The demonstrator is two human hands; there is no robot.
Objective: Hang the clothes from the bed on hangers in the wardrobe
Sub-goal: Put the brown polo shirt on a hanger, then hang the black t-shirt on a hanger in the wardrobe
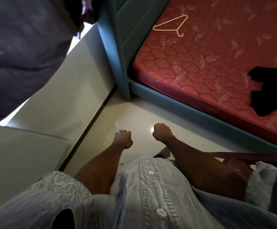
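A pale pink wire hanger (170,25) lies on the red quilted mattress (200,60) near the headboard. A black garment (270,91) lies crumpled at the mattress's right side. Both my hands are held out over the pale floor, apart from the bed. My left hand (123,138) is curled into a fist and holds nothing. My right hand (162,132) is also a fist with nothing in it. A purple-grey garment (21,52) hangs at the upper left, close to the camera, beside the pale wardrobe panel (18,154).
The teal bed frame (167,98) and its headboard (122,30) border the glossy floor (131,116). A dark red chair (243,161) stands at my right side. My foot (165,152) shows below my light denim shirt.
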